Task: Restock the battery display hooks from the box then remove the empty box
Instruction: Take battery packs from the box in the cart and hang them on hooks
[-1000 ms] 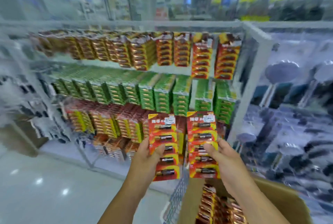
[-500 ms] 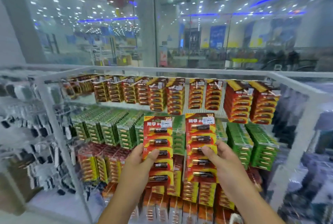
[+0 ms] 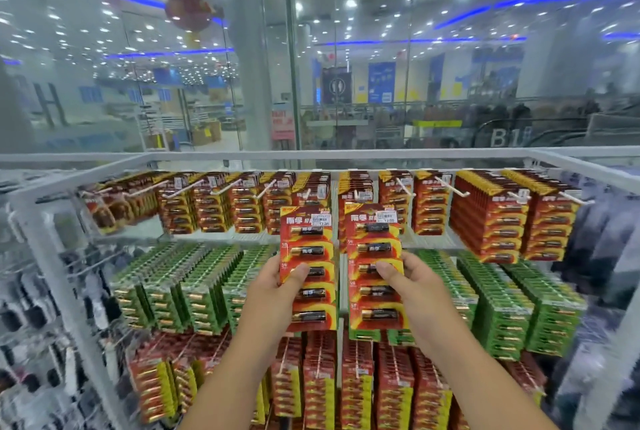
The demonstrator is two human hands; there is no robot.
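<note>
Each hand holds one red pack of batteries up in front of the top row of hooks. The left hand (image 3: 273, 291) has its thumb pressed on the front of the left pack (image 3: 308, 268) and its fingers behind, so its grip pinches that pack near the middle. The right hand (image 3: 414, 286) pinches the right pack (image 3: 375, 265) the same way. To hang them well, I think it helps to do one pack at a time. Lift a pack until the little hole at its top lines up with the tip of a hook (image 3: 403, 185), then slide it straight back. Keep the pack flat and upright so it does not snag on the packs already there. The hooks in the top row (image 3: 485, 215) look quite full, so pick one with room at the front. Holding near the middle is fine, but the top could wobble, so go slowly. Each pack is a tall red and yellow card with five dark batteries stacked one above the other under clear plastic. A white price sticker sits at the top right. The card looks thin and bendy. Below are green packs (image 3: 502, 301), and more red ones lower down. The box cannot be seen here.
</note>
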